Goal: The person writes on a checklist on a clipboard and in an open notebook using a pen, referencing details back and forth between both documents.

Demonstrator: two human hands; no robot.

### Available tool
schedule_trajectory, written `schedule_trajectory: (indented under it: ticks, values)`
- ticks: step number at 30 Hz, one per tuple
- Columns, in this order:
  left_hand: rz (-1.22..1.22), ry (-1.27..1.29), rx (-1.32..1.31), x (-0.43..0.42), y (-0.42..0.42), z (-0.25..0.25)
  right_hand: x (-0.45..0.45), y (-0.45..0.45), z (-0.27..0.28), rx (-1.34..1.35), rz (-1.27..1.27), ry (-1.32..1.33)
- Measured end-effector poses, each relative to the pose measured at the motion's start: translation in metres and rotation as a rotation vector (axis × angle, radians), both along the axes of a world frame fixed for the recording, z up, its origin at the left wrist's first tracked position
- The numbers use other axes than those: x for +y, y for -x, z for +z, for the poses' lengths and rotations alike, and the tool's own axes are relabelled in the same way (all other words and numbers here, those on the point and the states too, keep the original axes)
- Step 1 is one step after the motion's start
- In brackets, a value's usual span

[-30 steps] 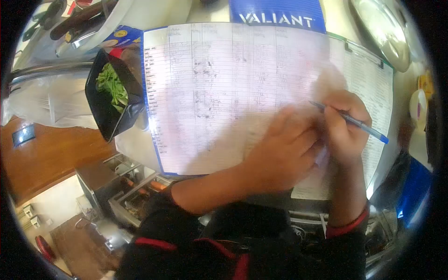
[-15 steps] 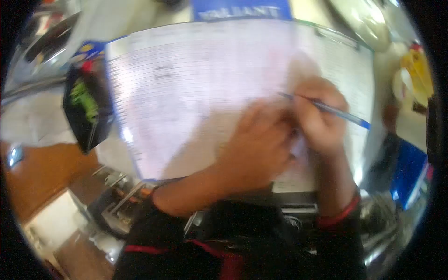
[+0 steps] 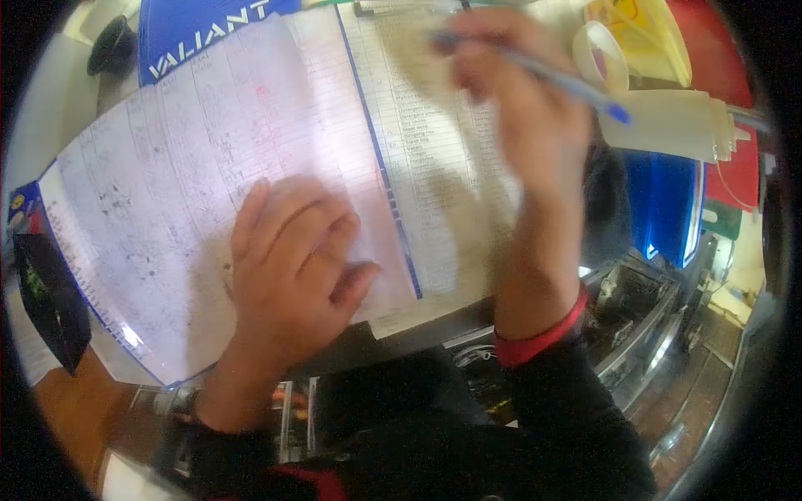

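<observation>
A wide ruled notebook (image 3: 142,184) with handwritten columns lies spread in front of me, some entries in red. My left hand (image 3: 292,267) rests on its lower page, fingers partly bent and apart, with nothing seen in them. To its right is a printed list sheet (image 3: 426,159), partly under the notebook's blue edge, with a clip at its top. My right hand (image 3: 539,117) is over the upper part of this sheet, closed round a blue-capped pen (image 3: 576,86). The pen and fingers are blurred, so I cannot tell whether the tip touches paper.
A blue item marked VALIANT (image 3: 180,37) lies behind the notebook. At the left stands a black box (image 3: 50,305). On the right are a yellow container (image 3: 643,42), a stack of pale cups (image 3: 668,121) and a blue binder (image 3: 664,204). An open drawer (image 3: 626,326) is below.
The view has turned to the right. My hands, close together before, are now apart: the right has moved up over the printed sheet with the pen, the left stays on the notebook.
</observation>
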State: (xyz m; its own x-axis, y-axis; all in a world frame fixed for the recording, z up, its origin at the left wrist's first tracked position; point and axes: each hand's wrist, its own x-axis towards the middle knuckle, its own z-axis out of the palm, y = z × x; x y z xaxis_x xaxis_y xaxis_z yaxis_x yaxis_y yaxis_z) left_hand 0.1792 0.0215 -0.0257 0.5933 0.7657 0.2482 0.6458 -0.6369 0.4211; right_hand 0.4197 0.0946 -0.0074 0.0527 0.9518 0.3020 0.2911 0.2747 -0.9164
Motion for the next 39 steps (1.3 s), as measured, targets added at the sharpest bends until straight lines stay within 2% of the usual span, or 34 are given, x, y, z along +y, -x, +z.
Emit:
schedule_trajectory:
  ticks: [4, 8, 10, 14, 17, 20, 39]
  values:
    - [0.008, 0.036, -0.037, 0.003, 0.001, 0.003, -0.034, -0.062, 0.012, 0.016, -0.064, 0.125]
    - [0.016, 0.017, -0.070, 0.002, 0.002, 0.004, -0.082, -0.078, 0.000, -0.046, -0.193, 0.191]
    - [0.012, 0.018, -0.074, 0.003, 0.003, 0.004, -0.096, -0.087, -0.009, 0.013, -0.271, 0.294]
    - [0.008, 0.005, -0.085, 0.000, -0.004, -0.001, -0.110, -0.102, -0.028, 0.043, -0.209, 0.266]
    - [0.001, -0.017, -0.071, -0.001, -0.003, -0.002, -0.108, -0.100, -0.035, 0.028, -0.260, 0.257]
    - [-0.003, -0.040, -0.056, -0.001, -0.004, -0.002, -0.102, -0.102, -0.033, -0.072, -0.306, 0.197]
    - [0.001, -0.029, -0.017, -0.001, -0.007, 0.002, -0.087, -0.106, -0.042, -0.189, -0.276, 0.167]
